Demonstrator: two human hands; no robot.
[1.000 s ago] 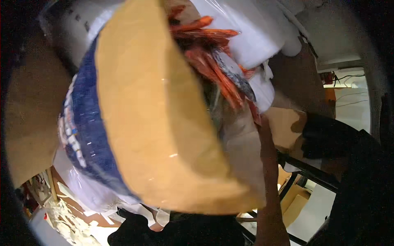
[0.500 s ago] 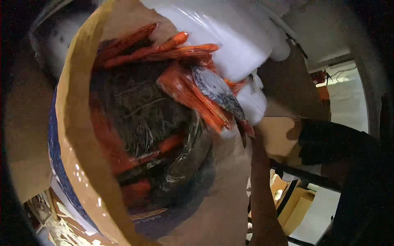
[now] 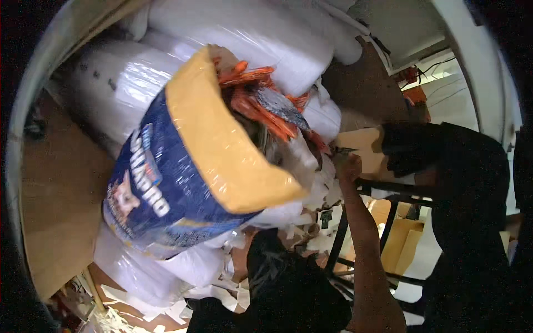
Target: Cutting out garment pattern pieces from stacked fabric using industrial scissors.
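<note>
A bare forearm comes up from the lower edge, and I take the hand at its end for my right hand (image 3: 350,167). Its fingers are curled closed beside a small dark pointed thing (image 3: 345,149), whose kind I cannot make out. My left hand is not in view. Left of that hand stands a large blue sack (image 3: 161,183) with a wide yellow-orange rim (image 3: 219,150), its mouth tilted to the upper right. Orange, ridged, strip-like packets (image 3: 258,114) stick out of the mouth. A grey mottled piece (image 3: 280,108) lies across them.
White plastic-wrapped rolls (image 3: 239,33) lie behind the sack. Someone in black clothing (image 3: 455,183) is at the right, near a piece of cardboard (image 3: 361,144) and a black metal frame (image 3: 388,222). A dark shape (image 3: 294,288) fills the lower middle. Paper scraps (image 3: 116,316) litter the floor.
The sack filled most of the view with its inside showing; now it appears smaller, and its blue outside shows. The forearm and closed hand now show more fully.
</note>
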